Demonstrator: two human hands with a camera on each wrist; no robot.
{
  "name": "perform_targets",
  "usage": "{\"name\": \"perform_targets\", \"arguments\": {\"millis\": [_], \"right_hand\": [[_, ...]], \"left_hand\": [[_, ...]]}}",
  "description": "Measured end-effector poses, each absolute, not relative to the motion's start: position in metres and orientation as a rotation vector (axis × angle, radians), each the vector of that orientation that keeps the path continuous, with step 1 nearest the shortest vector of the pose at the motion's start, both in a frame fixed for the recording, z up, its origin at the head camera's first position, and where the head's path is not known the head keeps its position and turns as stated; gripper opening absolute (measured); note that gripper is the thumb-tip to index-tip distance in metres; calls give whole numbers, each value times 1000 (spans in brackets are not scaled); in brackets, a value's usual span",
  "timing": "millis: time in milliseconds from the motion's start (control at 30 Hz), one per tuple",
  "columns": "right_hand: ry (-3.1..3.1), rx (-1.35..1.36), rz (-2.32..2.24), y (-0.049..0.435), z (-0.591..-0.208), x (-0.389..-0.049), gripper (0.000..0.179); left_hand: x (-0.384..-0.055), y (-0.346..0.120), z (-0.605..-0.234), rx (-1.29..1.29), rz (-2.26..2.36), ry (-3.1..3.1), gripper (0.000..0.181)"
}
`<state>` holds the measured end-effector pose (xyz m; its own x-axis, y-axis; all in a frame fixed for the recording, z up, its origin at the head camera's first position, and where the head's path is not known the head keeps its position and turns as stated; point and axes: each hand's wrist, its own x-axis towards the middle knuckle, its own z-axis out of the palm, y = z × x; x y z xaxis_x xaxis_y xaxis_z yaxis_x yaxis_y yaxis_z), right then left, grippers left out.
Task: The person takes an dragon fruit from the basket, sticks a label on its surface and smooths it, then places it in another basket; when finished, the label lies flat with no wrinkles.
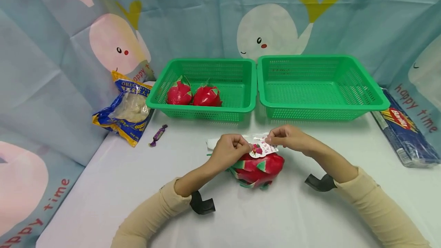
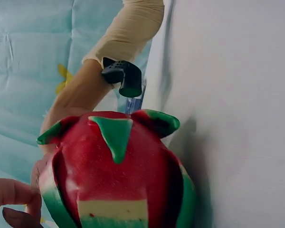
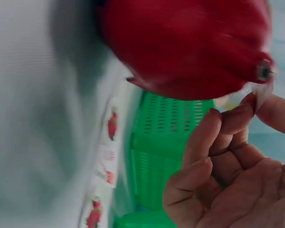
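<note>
A red dragon fruit (image 1: pixel 260 169) with green-tipped scales lies on the white table in front of the person. Just above its upper side, a white sticker (image 1: pixel 261 149) printed with a dragon fruit is stretched between both hands. The left hand (image 1: pixel 228 151) pinches the sticker's left edge, and the right hand (image 1: pixel 293 138) pinches its right end between thumb and forefinger. In the right wrist view, a white paper corner (image 3: pixel 262 94) shows in that pinch, close beside the fruit. Behind the fruit lies a strip of similar stickers (image 3: pixel 109 156), partly covered by the hands in the head view.
Two green baskets stand at the back; the left basket (image 1: pixel 254 87) holds two dragon fruits (image 1: pixel 179 93), the right basket (image 1: pixel 320 106) nothing. A purple-wrapped candy (image 1: pixel 158 136) and a blue-yellow bag (image 1: pixel 129 106) lie left. A blue Barilla package (image 1: pixel 410 129) lies far right.
</note>
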<state>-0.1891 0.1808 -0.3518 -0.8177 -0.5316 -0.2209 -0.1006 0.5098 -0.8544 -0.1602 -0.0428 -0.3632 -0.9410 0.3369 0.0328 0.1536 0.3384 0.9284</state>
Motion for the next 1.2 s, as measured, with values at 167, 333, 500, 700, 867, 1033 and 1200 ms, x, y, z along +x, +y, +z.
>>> {"name": "perform_targets", "arguments": {"millis": [167,333,500,700,867,1033,1200], "right_hand": [[2220,-556,-1207,180,-361,-190,30],[2213,-547,-1221,179,-364,-189,33],[2319,-458,-1237,186,-371,-184,16],[2372,-633,-1359,195,-368,-169,27],[2385,-914,-1174,195,-367,-150,67],[2444,-990,-1090,191,-373,-141,81],[2520,-1060,-1088,191,-379,-140,76]], "left_hand": [[-156,-45,-365,430,1535,2497,17],[-157,-47,-365,540,1437,2549,22],[-155,-47,-373,674,1358,2788,19],[-142,-45,-375,1125,1102,3190,24],[-128,-48,-381,1376,673,3286,50],[-120,-51,-388,1315,559,3224,80],[-114,-52,-397,1312,491,3228,102]]}}
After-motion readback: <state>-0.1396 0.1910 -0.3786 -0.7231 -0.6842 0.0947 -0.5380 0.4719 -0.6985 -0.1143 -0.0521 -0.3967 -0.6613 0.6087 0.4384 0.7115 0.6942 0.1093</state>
